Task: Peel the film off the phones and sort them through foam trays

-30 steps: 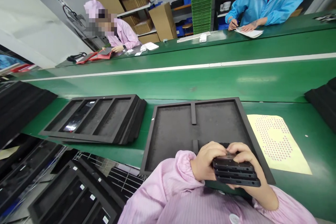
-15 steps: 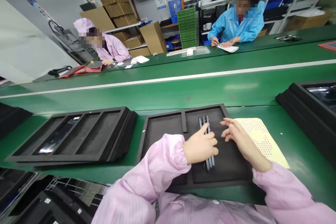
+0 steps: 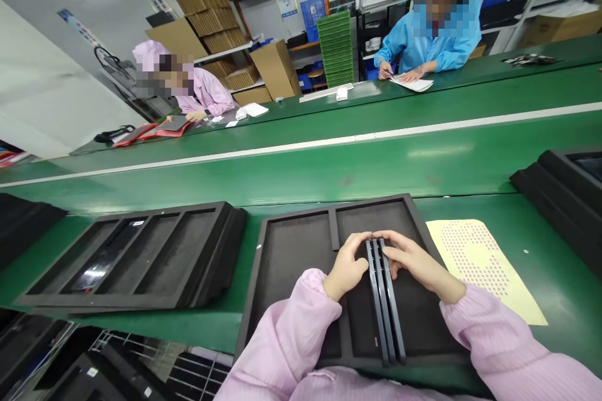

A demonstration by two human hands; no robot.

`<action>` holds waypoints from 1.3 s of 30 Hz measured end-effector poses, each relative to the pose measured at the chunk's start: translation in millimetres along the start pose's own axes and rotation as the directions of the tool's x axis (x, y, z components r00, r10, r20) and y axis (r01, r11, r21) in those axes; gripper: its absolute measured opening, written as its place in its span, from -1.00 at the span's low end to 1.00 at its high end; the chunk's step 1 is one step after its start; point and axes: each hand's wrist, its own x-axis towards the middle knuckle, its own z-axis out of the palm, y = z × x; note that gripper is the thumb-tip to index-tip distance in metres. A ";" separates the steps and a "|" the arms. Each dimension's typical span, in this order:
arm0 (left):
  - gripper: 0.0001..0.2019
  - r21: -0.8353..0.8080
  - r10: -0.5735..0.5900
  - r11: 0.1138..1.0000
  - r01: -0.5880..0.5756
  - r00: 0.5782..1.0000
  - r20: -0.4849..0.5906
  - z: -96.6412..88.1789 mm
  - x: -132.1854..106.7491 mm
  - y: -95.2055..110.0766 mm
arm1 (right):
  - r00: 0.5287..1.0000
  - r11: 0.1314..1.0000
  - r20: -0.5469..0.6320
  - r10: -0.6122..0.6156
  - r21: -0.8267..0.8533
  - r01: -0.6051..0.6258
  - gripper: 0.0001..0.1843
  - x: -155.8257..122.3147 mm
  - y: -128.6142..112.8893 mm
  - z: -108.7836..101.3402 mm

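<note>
Three slim dark panels with grey-blue edges [image 3: 383,307] stand on edge side by side in the right compartment of a black foam tray [image 3: 301,263]. My left hand [image 3: 350,265] grips their far end from the left, fingers curled over the top corner. From the right, my right hand [image 3: 416,261] closes on the same end, its fingertips meeting the left ones there. The near ends of the panels reach towards my body, close to the tray's front rim. What is on the panels' broad faces cannot be seen.
A yellow sheet of small printed stickers [image 3: 484,263] lies right of the tray. Stacked foam trays [image 3: 188,257] stand left, with a glossy dark panel [image 3: 106,257] in one slot. More trays [image 3: 564,207] are at right. Across the green bench, two people [image 3: 427,44] work.
My right hand has come in from the right and taken hold of the panels. My left hand has shifted to their far end, and the panels now sit nearer to me.
</note>
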 end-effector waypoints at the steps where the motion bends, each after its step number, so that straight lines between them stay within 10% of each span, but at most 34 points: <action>1: -0.45 -0.041 -0.010 0.999 0.009 1.000 -0.003 -0.4 -0.2 0.0 | 1.000 1.000 0.027 0.008 0.009 -0.009 -0.50 -1.2 -0.5 -0.8; 20: -0.63 -0.263 -0.066 0.962 0.072 0.997 0.033 -7.7 -6.1 9.5 | 0.993 0.998 0.105 0.051 0.022 -0.053 -0.47 -0.5 4.2 -3.0; 39: -0.38 -0.279 0.008 0.960 0.028 0.992 0.128 -10.1 -7.8 1.9 | 0.997 0.998 0.050 0.056 -0.043 -0.054 -0.54 -1.5 2.5 2.8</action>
